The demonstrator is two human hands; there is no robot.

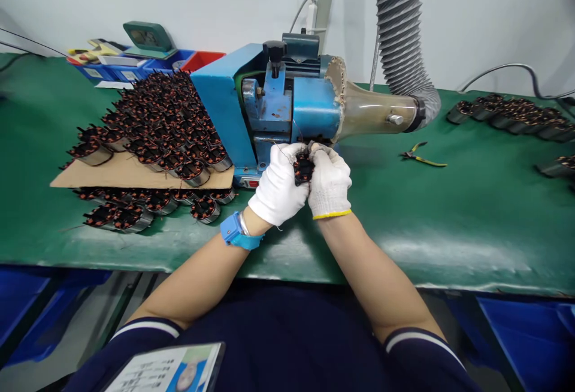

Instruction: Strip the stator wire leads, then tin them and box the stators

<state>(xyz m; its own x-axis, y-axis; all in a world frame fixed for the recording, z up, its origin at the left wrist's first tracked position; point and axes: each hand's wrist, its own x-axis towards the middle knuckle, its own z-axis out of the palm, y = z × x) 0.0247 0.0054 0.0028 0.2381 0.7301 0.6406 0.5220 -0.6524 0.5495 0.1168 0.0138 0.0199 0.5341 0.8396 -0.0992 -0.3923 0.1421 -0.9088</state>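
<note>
Both my hands wear white gloves and meet in front of a blue machine point(317, 101). Between them is a motor stator point(303, 168) with a black, wire-wound face turned toward me. My left hand point(281, 183) wraps round the stator's left side. Thin loose wires stick up above that hand. On the right side, my right hand point(330, 177) is closed, its fingertips at the stator's upper edge by the machine's lower opening. Whether those fingertips pinch a wire or the stator itself is hidden. A blue strap point(241, 231) circles my left wrist.
Many wound stators point(166, 116) are piled on a cardboard sheet point(108, 171) at left, with more beneath it. Yellow-handled cutters point(422, 156) lie at right, before another stator group point(512, 115). A grey hose point(402, 26) joins the machine's clear funnel point(372, 110). Blue bins point(135, 68) stand behind.
</note>
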